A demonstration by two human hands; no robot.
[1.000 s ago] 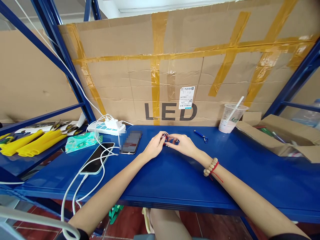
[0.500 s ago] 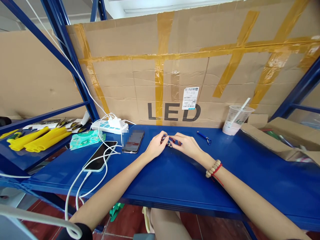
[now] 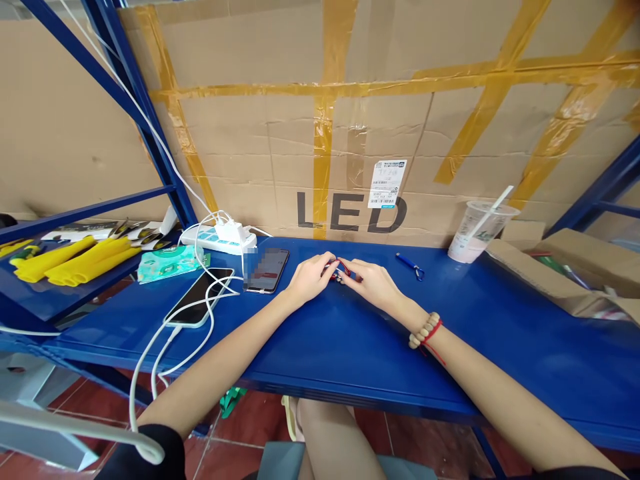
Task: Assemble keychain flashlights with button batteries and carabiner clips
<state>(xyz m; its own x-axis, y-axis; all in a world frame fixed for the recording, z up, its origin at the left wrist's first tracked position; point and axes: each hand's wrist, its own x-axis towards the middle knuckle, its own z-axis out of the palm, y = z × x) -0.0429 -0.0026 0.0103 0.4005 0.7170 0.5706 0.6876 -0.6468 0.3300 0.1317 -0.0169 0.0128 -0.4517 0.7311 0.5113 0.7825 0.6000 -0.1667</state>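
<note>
Over the middle of the blue shelf, my left hand (image 3: 311, 278) pinches a thin red cord (image 3: 345, 265) with a few small beads by it. From the other side, the fingers of my right hand (image 3: 374, 285) close on the same cord, which bends in a small loop between both hands. Fingertips hide most of it. A beaded bracelet (image 3: 425, 331) and a red string circle my right wrist. Beyond my right hand lies a slim blue tool (image 3: 410, 265) with a looped end. A dark-screened phone (image 3: 270, 270) rests left of my left hand.
A second phone (image 3: 200, 298) on white cables, a power strip (image 3: 200, 238) and a teal packet (image 3: 173, 263) are at left. A plastic cup with a straw (image 3: 477, 230) and an open cardboard box (image 3: 545, 280) stand at right. A large taped cardboard sheet (image 3: 250, 160) closes the back.
The view has tipped slightly downward. My fingers have shifted on the cord, and a red loop of it now shows more plainly between my hands.
</note>
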